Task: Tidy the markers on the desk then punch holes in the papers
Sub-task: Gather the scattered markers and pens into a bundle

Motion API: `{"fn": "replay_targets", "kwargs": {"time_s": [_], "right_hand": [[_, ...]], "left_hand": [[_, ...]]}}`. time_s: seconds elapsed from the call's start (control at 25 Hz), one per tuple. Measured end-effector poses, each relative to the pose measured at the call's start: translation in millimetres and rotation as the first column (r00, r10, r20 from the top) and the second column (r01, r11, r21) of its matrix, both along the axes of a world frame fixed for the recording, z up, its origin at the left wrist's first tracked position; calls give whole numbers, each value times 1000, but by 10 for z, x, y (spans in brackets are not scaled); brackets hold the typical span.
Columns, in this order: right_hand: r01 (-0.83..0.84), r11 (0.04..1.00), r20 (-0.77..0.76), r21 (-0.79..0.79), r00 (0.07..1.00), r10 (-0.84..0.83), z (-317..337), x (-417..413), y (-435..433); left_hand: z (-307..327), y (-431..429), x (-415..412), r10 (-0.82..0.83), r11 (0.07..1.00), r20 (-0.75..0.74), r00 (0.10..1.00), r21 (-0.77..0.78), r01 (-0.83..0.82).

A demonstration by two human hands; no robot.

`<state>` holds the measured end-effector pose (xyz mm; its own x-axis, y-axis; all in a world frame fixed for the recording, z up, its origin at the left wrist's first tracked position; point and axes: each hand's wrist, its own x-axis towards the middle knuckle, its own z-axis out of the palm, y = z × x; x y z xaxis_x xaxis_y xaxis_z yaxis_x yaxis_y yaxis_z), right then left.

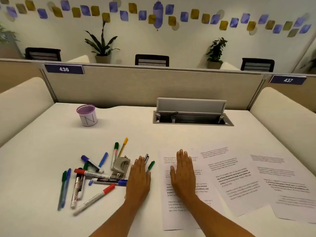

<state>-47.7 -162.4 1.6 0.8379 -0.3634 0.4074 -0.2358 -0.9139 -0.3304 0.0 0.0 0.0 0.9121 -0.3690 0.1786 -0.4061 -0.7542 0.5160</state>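
Several markers and pens lie scattered on the white desk, left of centre, in red, blue, green and yellow. A grey metal hole punch sits among them. A purple-rimmed cup stands empty at the back left. Several printed papers are spread over the right half. My left hand rests flat on the desk just right of the punch, partly covering a green pen. My right hand lies flat, fingers together, on the leftmost sheet. Neither hand holds anything.
An open cable hatch with a raised lid is set into the desk at the back. A beige partition with labels 436 and 437 closes the far edge. Cream side panels flank the desk.
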Motion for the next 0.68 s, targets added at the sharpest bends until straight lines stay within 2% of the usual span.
{"fn": "replay_targets", "kwargs": {"time_s": [0.2,0.32,0.36,0.44,0.52,0.6,0.68], "right_hand": [[53,992,-188,111,982,-32,-207,-83,-48],[56,994,-239,95,970,-32,-243,-40,-56],[58,994,-248,92,968,-34,-249,-36,-57],[61,994,-255,91,966,-36,-263,-32,-59],[58,994,-245,95,969,-33,-270,-32,-61],[61,994,-247,91,968,-37,-275,-24,-66],[66,995,-246,77,968,-45,-277,-29,-64]], "left_hand": [[7,-138,-18,128,991,-103,986,-22,-131],[32,-178,-30,161,983,-156,975,-60,-172],[32,-167,-10,180,982,-138,974,-23,-185],[57,-147,40,198,974,4,980,112,-197],[74,-157,84,121,954,118,986,262,-148],[75,-172,84,108,913,51,993,389,-120],[103,-194,64,137,888,24,990,440,-133]]}}
